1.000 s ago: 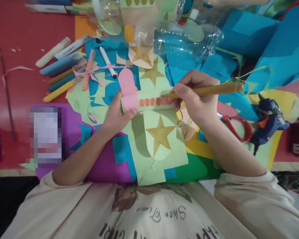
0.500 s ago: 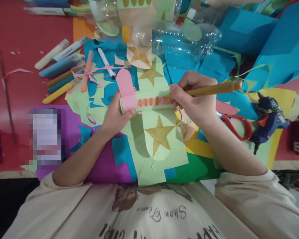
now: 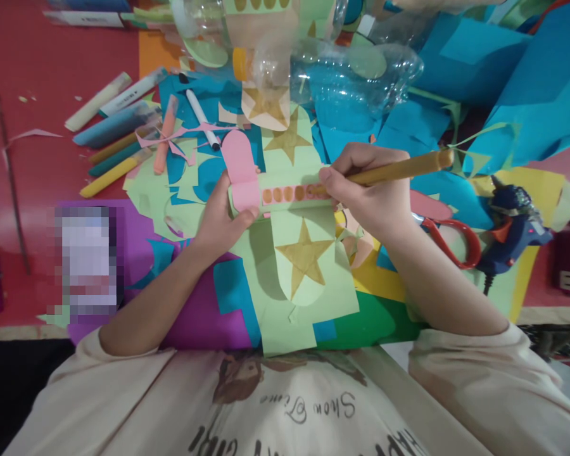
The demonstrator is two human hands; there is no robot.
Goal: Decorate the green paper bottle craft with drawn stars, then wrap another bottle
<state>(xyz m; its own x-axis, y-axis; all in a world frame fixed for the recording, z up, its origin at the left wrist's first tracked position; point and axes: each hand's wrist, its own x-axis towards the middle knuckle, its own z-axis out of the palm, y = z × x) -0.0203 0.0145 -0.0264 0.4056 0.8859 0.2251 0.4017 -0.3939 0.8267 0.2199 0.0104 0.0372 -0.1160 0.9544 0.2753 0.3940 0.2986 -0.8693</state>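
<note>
My right hand (image 3: 368, 187) is closed around a brownish-yellow marker (image 3: 403, 170). Its tip touches a pink strip with a row of ovals (image 3: 289, 194), several of them coloured brownish yellow. That strip lies on a pale green paper cutout (image 3: 289, 168) with rounded ends and a large star (image 3: 304, 258) near me. My left hand (image 3: 225, 218) grips the left end of the cutout, its thumb on top of a folded pink paper tab (image 3: 239, 158). The fingers underneath are partly hidden.
Several markers (image 3: 116, 126) lie at the left, above a blurred phone (image 3: 89, 259). Clear plastic bottles (image 3: 342, 69) lie across the back. Red-handled scissors (image 3: 456, 242) and a blue glue gun (image 3: 515, 221) rest at the right. Blue paper (image 3: 541, 95) covers the far right.
My right hand and the marker have shifted slightly left along the row, and the tip is now on an oval further left. My left hand holds its place.
</note>
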